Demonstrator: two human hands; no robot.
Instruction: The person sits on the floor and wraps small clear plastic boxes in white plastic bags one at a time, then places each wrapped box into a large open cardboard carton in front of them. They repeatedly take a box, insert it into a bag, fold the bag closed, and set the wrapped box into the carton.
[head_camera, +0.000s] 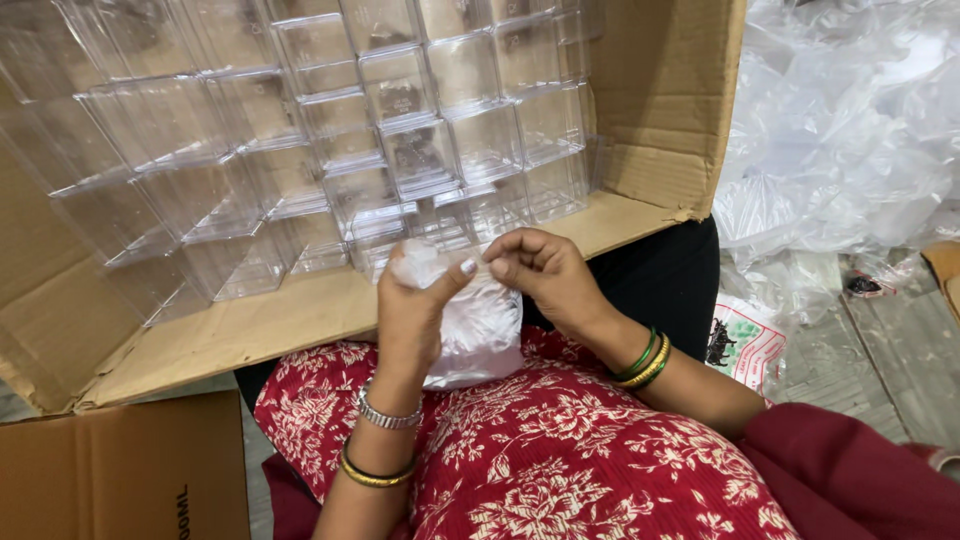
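Your left hand (412, 305) grips a small clear plastic bag (478, 330), fingers wrapped around its upper part, thumb pressed against the top. Your right hand (545, 272) pinches the bag's top edge between curled fingertips, just beside your left thumb. Beyond your fingers, stacked clear plastic boxes (400, 130) fill an open cardboard carton (660, 90).

My left hand (412, 305) grips a small clear plastic bag (478, 325) around its top, thumb pressed across the gathered neck. My right hand (545, 272) sits just beside it, fingertips pinching the bag's upper edge. The bag hangs over my lap on red flowered cloth (560, 450). Beyond both hands, an open cardboard box (655, 90) lies on its side, stacked with clear plastic containers (400, 130). Right of my right hand lies crumpled plastic sheeting (850, 130).
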